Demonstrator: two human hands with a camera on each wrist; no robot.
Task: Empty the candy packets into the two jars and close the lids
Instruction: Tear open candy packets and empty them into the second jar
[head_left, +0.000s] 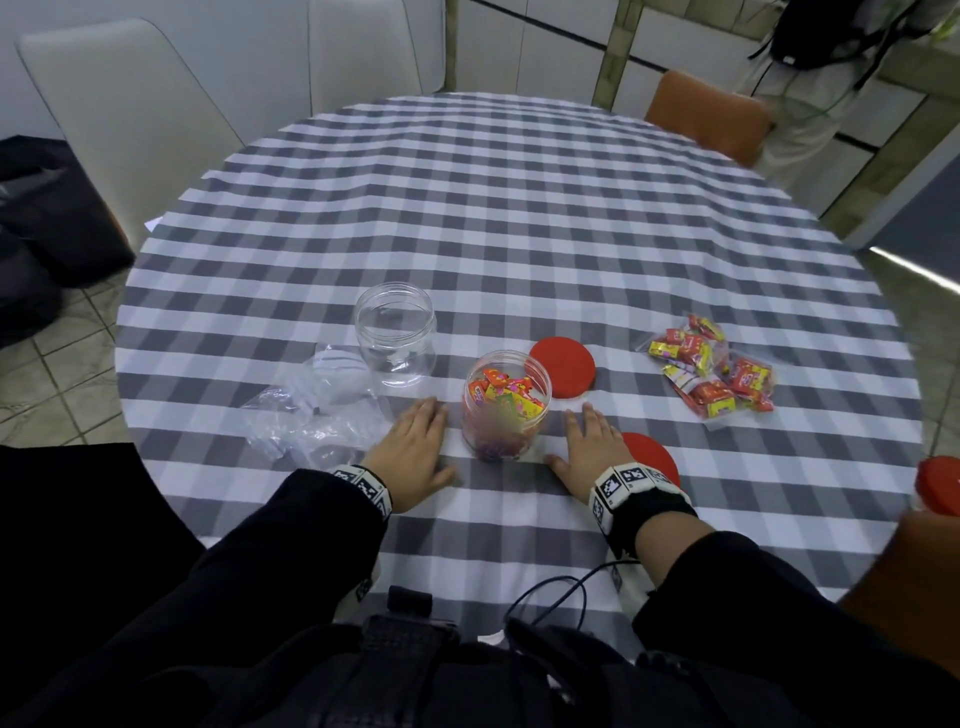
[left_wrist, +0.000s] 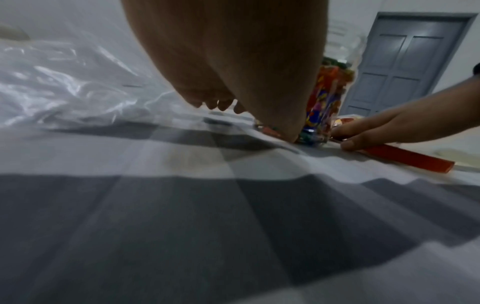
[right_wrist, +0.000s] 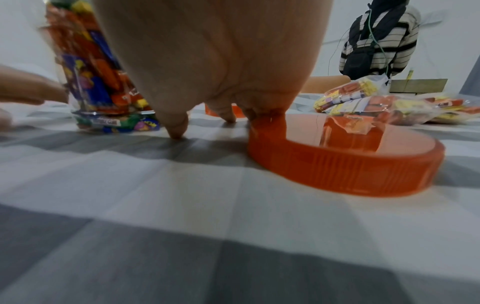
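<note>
Head view: left hand (head_left: 413, 452) and right hand (head_left: 589, 447) flank filled jar (head_left: 506, 405).

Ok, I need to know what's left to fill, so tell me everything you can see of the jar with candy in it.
The candy jar is clear plastic, round, upright on the checked tablecloth, lid off, filled nearly to the neck with bright wrapped candies. It stands between the left hand and right hand, both flat on the cloth.

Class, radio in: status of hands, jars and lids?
Both hands, left and right, flat on cloth. Filled jar and empty jar unlidded. Candy packets unemptied. Nothing obstructing.
</note>
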